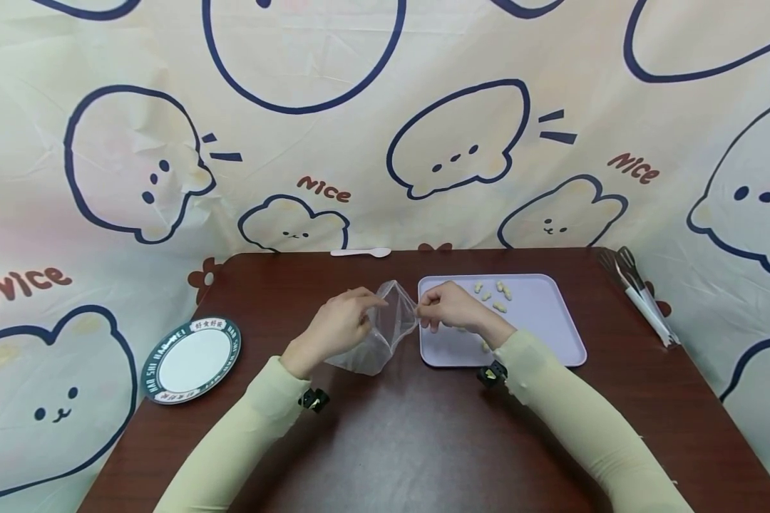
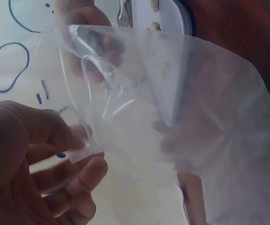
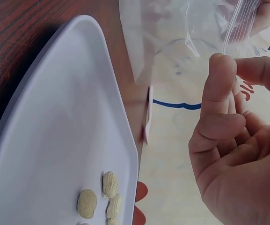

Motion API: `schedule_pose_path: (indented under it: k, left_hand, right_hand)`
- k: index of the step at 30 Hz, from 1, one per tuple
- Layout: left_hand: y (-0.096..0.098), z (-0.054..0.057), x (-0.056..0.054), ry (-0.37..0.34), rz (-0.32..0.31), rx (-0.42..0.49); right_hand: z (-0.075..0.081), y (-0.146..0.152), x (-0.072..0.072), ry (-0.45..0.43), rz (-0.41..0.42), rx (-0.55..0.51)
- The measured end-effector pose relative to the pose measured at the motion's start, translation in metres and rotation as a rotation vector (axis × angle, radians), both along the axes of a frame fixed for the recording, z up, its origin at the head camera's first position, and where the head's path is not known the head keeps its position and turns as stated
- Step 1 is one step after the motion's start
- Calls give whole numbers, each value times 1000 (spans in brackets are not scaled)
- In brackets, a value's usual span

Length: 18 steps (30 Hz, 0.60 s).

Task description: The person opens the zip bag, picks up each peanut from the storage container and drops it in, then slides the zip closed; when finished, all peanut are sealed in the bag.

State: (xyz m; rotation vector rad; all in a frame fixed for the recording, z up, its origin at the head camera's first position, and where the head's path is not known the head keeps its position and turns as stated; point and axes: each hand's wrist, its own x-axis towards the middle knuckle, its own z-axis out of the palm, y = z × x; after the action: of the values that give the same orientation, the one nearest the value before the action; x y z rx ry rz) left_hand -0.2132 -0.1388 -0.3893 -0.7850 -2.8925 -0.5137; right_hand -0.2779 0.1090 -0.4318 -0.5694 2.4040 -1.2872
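A clear plastic zip bag [image 1: 394, 324] is held up between both hands over the table, its mouth spread apart. My left hand [image 1: 336, 322] pinches one side of the bag's mouth between thumb and fingers, seen close in the left wrist view. On the opposite side, the thumb and index finger of my right hand [image 1: 455, 308] grip the edge beside the ridged zip strip [image 3: 240, 23]. Below and behind the right hand lies a pale lilac tray [image 1: 539, 342] holding several unshelled peanuts [image 1: 500, 307]. The right forearm hides part of the tray.
A white plate [image 1: 192, 360] with a green patterned rim is at the table's left edge. A white spoon [image 1: 362, 252] lies along the back edge. Utensils with white handles [image 1: 648, 306] rest at the right edge. A patterned cloth [image 1: 462, 43] hangs behind the table.
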Motion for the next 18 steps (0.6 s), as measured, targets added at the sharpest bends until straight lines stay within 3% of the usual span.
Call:
schedule_pose_path:
  k: [5, 12, 18]
  left_hand:
    - [7, -2, -1, -28, 55, 44]
    - [10, -7, -1, -58, -14, 32]
    - [12, -3, 1, -39, 69, -37]
  right_hand:
    - [2, -2, 2, 3, 8, -25]
    - [1, -2, 2, -4, 28, -66]
    - [0, -2, 2, -3, 30, -78]
